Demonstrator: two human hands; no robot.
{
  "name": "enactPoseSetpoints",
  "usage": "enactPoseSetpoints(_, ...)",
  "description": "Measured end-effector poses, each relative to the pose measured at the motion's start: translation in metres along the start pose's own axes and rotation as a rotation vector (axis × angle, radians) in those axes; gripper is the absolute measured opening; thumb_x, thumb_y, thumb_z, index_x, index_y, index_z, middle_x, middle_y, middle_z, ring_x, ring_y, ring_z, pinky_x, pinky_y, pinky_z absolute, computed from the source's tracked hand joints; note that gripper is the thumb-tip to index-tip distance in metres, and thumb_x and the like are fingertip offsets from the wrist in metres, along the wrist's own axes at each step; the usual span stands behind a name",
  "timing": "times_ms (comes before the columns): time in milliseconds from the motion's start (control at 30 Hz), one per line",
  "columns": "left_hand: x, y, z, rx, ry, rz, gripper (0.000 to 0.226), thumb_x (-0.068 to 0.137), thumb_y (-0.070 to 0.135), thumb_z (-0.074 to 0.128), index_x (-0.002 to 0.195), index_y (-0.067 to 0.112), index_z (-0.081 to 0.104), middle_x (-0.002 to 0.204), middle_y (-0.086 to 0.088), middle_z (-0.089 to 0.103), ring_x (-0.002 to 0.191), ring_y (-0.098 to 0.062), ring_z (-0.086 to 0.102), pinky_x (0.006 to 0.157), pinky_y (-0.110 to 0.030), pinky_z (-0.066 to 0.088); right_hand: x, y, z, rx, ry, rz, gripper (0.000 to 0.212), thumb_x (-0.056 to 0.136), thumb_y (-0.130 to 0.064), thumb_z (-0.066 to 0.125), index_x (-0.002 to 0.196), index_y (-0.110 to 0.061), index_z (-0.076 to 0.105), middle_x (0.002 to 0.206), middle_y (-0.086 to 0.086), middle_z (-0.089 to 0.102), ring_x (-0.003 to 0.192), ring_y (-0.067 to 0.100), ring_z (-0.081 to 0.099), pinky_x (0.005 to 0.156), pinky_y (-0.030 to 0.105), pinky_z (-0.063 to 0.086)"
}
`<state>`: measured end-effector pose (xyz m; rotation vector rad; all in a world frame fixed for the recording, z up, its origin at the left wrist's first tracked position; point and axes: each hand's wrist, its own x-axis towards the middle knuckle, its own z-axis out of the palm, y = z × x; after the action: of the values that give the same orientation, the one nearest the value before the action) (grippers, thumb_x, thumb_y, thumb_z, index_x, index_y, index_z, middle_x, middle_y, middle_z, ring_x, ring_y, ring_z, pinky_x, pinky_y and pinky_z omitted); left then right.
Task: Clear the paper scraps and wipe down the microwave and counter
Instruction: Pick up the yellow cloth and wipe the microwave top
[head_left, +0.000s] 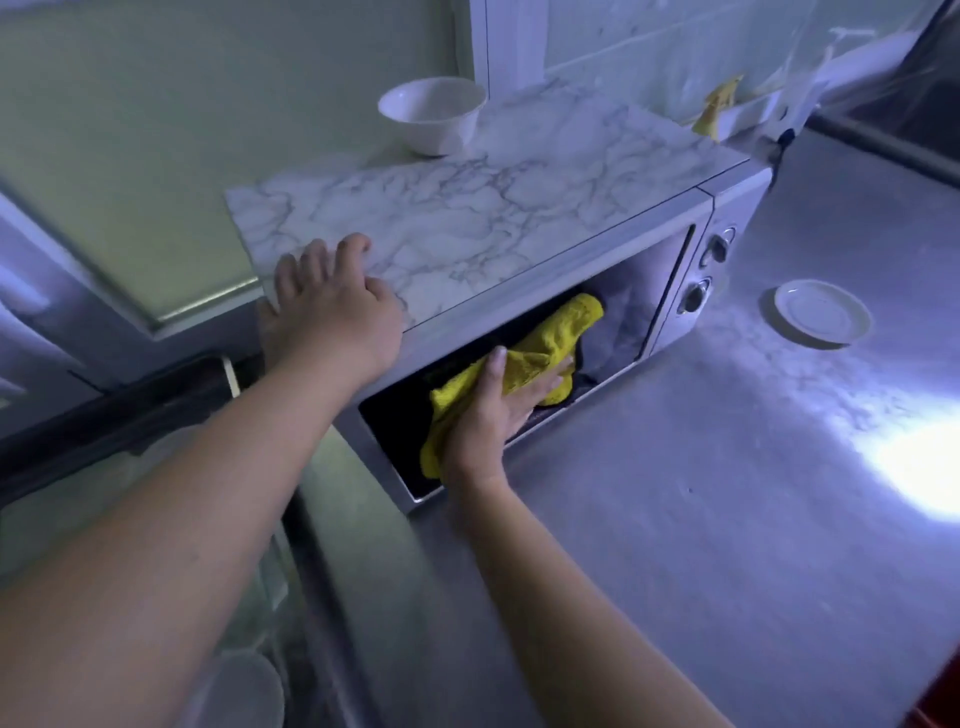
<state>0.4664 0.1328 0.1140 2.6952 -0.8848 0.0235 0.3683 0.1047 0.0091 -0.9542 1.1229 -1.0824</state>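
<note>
A silver microwave (670, 228) with a marble-patterned top stands on the steel counter (727, 493). My right hand (488, 410) presses a yellow cloth (550, 338) flat against the dark glass of the microwave door, fingers straight and spread over the cloth. My left hand (332, 306) rests on the near left corner of the microwave's top, fingers loosely bent over the edge. I see no paper scraps.
A white bowl (431, 114) stands at the back of the microwave's top. A small white saucer (821, 312) lies on the counter to the right. A yellow spray bottle (719, 109) stands behind the microwave. Two control knobs (706, 270) face right of the door.
</note>
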Motion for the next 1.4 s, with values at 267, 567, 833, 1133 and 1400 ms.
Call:
enactPoseSetpoints(267,-0.001,0.002,0.001,0.036,-0.038,0.011,0.050,0.095,0.034,0.019,0.145,0.033,0.026,0.158,-0.006,0.020,0.146,-0.034,0.010,0.112,-0.062,0.019,-0.097,0.030,0.024,-0.086,-0.122,-0.152,0.078,0.082,-0.070,0.032,0.143,-0.051,-0.013,0.162,-0.023,-0.016,0.146,-0.008,-0.018,0.123,0.032,-0.013)
enactPoseSetpoints(567,-0.007,0.005,-0.006,0.042,-0.046,0.011,0.051,0.097,0.032,0.020,0.148,0.029,0.025,0.158,-0.010,0.021,0.146,-0.035,0.011,0.113,-0.063,0.016,-0.133,0.040,-0.044,0.150,-0.422,0.179,0.082,0.077,-0.060,0.058,0.144,-0.014,0.049,0.125,-0.001,0.055,0.112,0.020,0.052,0.093,0.042,0.055)
enactPoseSetpoints(833,-0.012,0.003,-0.009,0.017,-0.041,0.016,0.048,0.098,0.031,0.020,0.145,0.031,0.029,0.157,-0.008,0.024,0.146,-0.033,0.014,0.114,-0.061,0.018,-0.041,-0.020,-0.171,0.510,-0.486,0.824,0.037,0.082,-0.013,0.071,0.112,0.009,0.070,0.114,0.032,0.068,0.105,0.048,0.067,0.098,0.062,0.048)
enactPoseSetpoints(1133,-0.012,0.004,-0.010,-0.011,0.016,0.015,0.047,0.096,0.027,0.030,0.142,0.033,0.036,0.154,-0.003,0.031,0.144,-0.029,0.019,0.116,-0.053,0.022,0.090,-0.070,-0.132,0.123,-0.113,-0.060,0.040,0.085,-0.057,0.053,0.104,-0.023,0.061,0.077,-0.007,0.060,0.067,0.008,0.059,0.064,0.020,0.050)
enactPoseSetpoints(1400,-0.006,0.000,-0.007,-0.090,0.064,0.009,0.049,0.093,0.026,0.035,0.141,0.034,0.042,0.155,-0.001,0.034,0.143,-0.022,0.022,0.116,-0.044,0.022,0.159,-0.023,-0.073,-0.083,-0.011,-0.234,0.098,0.079,-0.066,0.046,0.160,-0.027,0.007,0.167,-0.003,0.011,0.153,0.014,0.012,0.125,0.044,0.013)
